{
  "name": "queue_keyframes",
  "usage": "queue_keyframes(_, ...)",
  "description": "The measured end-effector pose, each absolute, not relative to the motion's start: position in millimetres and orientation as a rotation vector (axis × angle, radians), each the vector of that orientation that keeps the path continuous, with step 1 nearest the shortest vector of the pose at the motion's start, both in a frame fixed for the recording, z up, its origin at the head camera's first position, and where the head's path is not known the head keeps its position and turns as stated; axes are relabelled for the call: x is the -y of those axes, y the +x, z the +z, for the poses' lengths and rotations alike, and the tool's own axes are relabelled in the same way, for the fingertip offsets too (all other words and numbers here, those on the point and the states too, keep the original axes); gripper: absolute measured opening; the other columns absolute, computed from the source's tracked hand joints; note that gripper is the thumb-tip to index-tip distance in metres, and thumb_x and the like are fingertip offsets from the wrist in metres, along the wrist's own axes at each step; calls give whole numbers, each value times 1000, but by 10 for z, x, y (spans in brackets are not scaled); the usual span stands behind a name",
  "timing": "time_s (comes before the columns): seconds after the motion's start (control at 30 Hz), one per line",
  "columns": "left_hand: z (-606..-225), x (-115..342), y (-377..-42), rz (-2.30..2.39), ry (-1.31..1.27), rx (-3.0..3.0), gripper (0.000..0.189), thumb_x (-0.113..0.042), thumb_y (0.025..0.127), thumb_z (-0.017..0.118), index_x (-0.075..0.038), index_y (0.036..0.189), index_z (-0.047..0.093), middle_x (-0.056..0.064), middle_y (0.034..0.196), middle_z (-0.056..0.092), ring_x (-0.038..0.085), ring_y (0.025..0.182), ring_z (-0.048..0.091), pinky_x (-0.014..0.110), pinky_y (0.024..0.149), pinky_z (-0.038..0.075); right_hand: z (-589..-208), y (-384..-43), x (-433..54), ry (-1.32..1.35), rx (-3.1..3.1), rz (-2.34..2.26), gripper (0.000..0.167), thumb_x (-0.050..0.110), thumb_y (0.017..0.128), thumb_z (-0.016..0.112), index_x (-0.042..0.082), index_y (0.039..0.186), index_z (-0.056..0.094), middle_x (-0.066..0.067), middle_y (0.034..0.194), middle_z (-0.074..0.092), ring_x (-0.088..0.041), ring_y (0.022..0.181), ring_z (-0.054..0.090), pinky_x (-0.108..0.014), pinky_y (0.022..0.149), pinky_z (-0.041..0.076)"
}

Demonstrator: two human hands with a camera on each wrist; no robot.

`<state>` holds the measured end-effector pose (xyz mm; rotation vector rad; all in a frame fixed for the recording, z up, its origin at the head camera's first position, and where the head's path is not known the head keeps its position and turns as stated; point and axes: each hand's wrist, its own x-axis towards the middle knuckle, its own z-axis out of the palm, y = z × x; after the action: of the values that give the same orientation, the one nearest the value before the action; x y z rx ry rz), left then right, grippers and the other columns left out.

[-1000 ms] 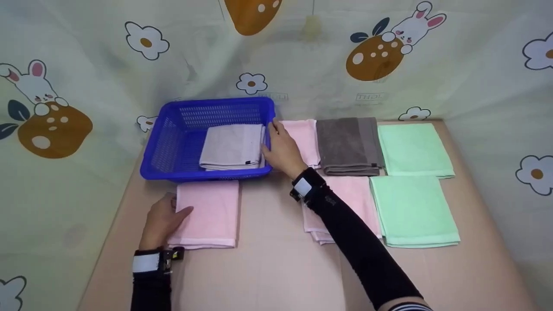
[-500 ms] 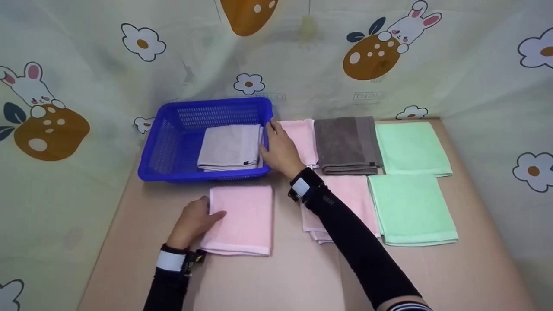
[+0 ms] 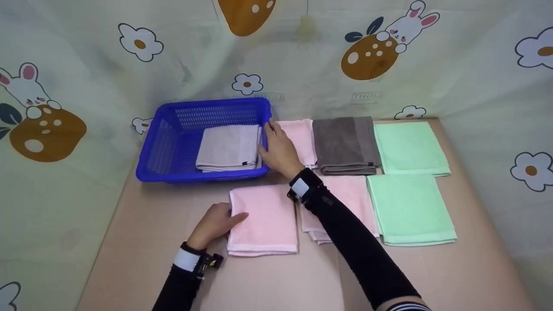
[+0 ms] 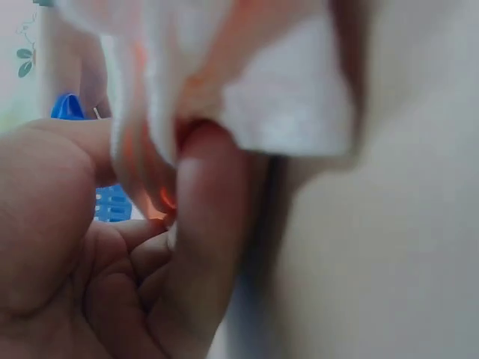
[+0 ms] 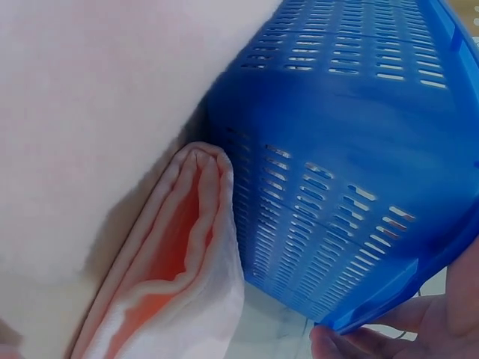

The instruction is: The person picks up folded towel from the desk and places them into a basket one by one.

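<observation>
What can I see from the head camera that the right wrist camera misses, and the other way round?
Only the head view shows the grey-brown cloth, two green cloths and the printed rabbits on the backdrop.

Only the right wrist view looks into the gaping layers of the pink cloth beside the basket.

Both show that cloth, the blue basket and the right hand at its rim.
</observation>
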<state>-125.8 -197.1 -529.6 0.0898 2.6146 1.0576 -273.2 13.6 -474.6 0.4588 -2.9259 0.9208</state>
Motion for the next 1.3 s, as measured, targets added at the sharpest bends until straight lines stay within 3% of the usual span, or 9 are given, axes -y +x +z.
queue_keyframes(0.2,-5356,1985,-1281,1110,124,-2591,35,-40,96,72,-8,86,68,0,70,54,14,62,52,30,58,41,-4747,-2736,-161,456,2935,926,70,28,103,60,-2,160,32,-17,171,23,-33,154,33,-41,125,31)
queue_keyframes(0.43,-5430,2049,-1312,1259,132,-2421,40,-45,96,72,-6,87,67,-3,62,58,10,50,53,25,49,43,-4751,-2755,-232,503,2921,952,71,32,104,60,-3,159,33,-18,170,25,-31,155,33,-39,125,30)
queue_keyframes(0.63,-5462,2089,-1330,1315,131,-2314,43,-46,96,71,-2,94,71,-4,60,60,9,49,54,24,50,45,-4679,-2728,-334,540,2944,1023,73,43,107,53,2,162,29,-18,171,24,-31,156,29,-42,126,28)
queue_keyframes(0.83,-5456,2121,-1339,1330,138,-2288,44,-45,96,71,-1,97,71,-4,60,59,9,50,53,24,50,45,-4555,-2578,-506,546,2911,1048,69,46,108,49,7,162,31,-17,167,34,-33,153,35,-46,125,30)
queue_keyframes(1.0,-5455,2149,-1328,1332,131,-2274,42,-44,96,72,-2,97,71,-5,59,59,8,49,52,23,50,44,-4502,-2345,-666,561,2829,1065,62,42,109,48,7,159,40,-18,155,51,-34,145,46,-49,120,37)
queue_keyframes(1.13,-5446,2158,-1324,1332,114,-2269,43,-45,96,72,-2,97,71,-5,59,58,8,50,52,23,51,44,-4549,-2175,-779,571,2773,1086,46,34,110,47,3,143,57,-17,136,64,-34,129,59,-48,109,47)
queue_keyframes(1.3,-5445,2153,-1314,1335,91,-2277,45,-46,95,72,-2,99,72,-4,59,57,9,51,52,23,51,43,-4709,-2076,-874,662,2874,1007,32,27,101,64,1,118,70,-15,110,71,-33,103,68,-48,92,55)
